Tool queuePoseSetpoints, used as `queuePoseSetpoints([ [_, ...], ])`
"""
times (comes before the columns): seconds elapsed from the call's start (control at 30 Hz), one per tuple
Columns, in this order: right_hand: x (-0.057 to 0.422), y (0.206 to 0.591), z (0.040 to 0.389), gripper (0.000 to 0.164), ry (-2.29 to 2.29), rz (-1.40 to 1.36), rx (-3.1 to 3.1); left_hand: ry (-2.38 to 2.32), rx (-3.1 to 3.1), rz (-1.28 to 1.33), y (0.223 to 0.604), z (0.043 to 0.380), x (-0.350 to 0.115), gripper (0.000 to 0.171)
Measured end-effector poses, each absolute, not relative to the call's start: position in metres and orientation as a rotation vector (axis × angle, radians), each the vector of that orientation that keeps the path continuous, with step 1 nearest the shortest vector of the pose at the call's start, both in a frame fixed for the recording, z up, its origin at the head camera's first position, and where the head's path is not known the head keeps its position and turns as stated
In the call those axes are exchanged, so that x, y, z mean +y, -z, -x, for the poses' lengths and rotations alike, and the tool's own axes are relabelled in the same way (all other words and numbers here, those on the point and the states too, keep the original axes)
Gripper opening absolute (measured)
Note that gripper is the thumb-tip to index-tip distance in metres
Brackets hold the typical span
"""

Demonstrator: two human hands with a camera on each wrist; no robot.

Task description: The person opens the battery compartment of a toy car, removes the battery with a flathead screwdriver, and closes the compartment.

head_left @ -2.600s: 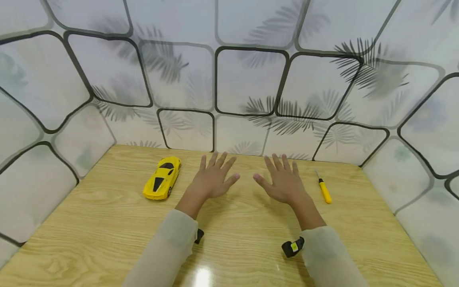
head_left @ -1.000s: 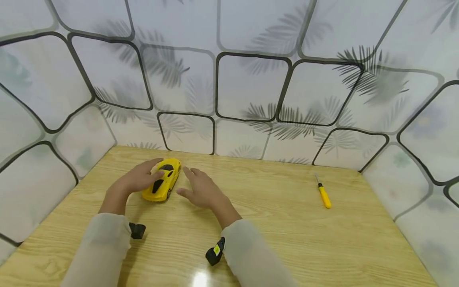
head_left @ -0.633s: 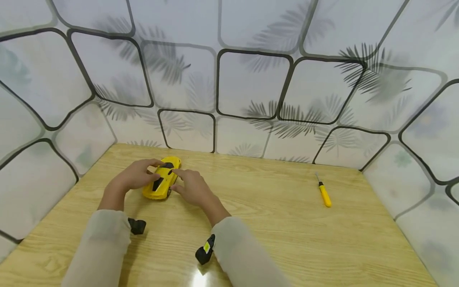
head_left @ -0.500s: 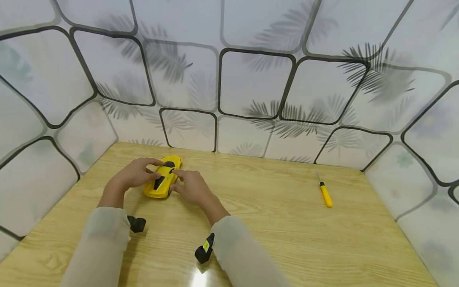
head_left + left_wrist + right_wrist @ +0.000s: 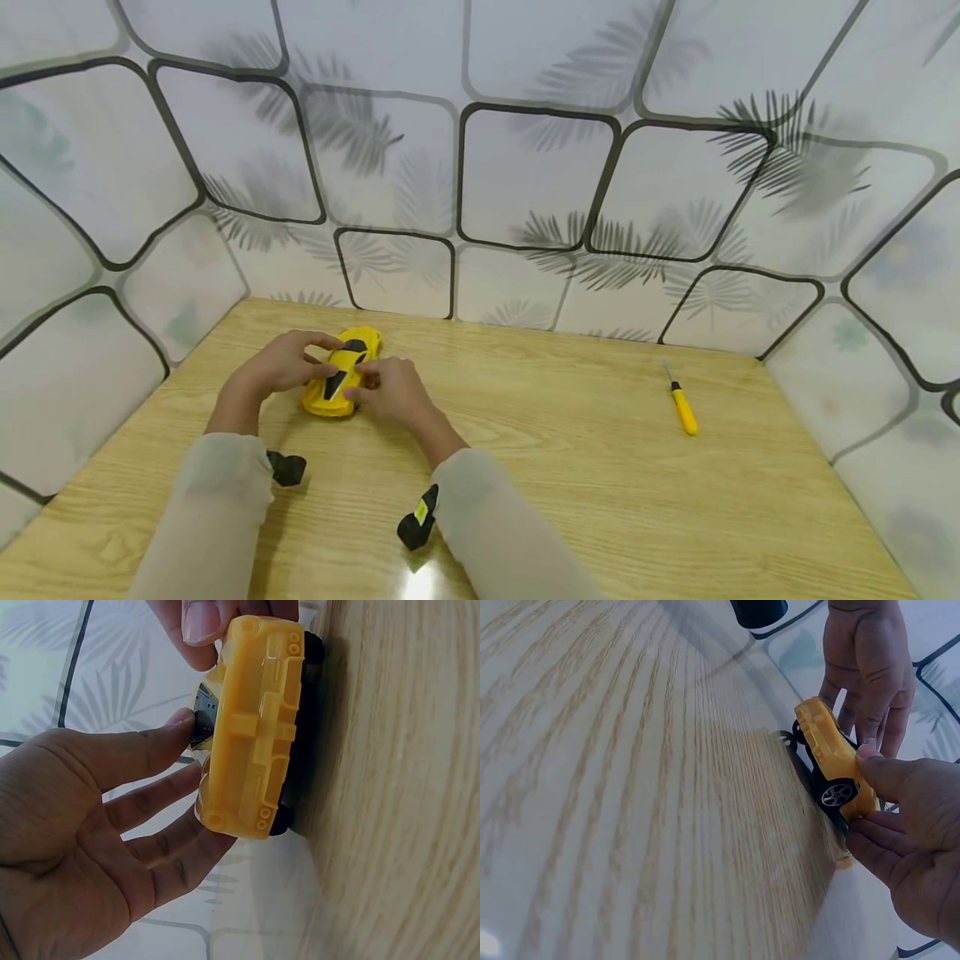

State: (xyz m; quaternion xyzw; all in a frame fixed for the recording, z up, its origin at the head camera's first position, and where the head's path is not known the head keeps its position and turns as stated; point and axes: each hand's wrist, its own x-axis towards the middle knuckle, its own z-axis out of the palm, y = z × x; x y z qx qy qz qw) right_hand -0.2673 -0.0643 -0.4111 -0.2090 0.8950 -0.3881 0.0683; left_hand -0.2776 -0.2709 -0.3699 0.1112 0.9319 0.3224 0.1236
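A yellow toy car [image 5: 345, 360] with black windows sits on the table's left side, its rear toward me. From the left, my left hand [image 5: 272, 367] holds it, thumb over the roof and rear window and the fingers along the far side. My right hand [image 5: 397, 390] grips the car's right side with thumb and fingers. In the left wrist view the plain rear of the car [image 5: 247, 727] faces the camera, the left thumb on its dark window. The right wrist view shows a spoked wheel [image 5: 838, 793] close to the right fingers; the wheels appear at table level.
A screwdriver [image 5: 683, 410] with a yellow handle lies on the right of the wooden table [image 5: 570, 467]. Patterned wall panels [image 5: 525, 175] rise along the back and both sides. A black wrist camera [image 5: 417, 521] hangs below the right sleeve, another [image 5: 287, 468] by the left.
Both hands have moved left from the table's middle to the toy car. The left hand reached it first; the right then closed in from the right. The screwdriver stays put.
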Motion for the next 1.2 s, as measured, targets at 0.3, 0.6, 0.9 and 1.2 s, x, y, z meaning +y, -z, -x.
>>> queuePoseSetpoints([
  [0.3, -0.059, 0.409, 0.271, 0.049, 1.093, 0.666, 2.687, -0.998, 2.666, -0.336, 0.369, 0.279, -0.269, 0.050],
  [0.6, -0.047, 0.409, 0.276, 0.048, 1.091, 0.708, 2.663, -1.051, 2.616, -0.323, 0.368, 0.281, -0.262, 0.050],
  [0.9, -0.034, 0.409, 0.277, 0.046, 1.124, 0.712, 2.661, -0.961, 2.663, -0.366, 0.365, 0.285, -0.249, 0.048],
  [1.2, -0.019, 0.407, 0.277, 0.047, 1.118, 0.689, 2.640, -0.994, 2.646, -0.392, 0.368, 0.289, -0.236, 0.049],
])
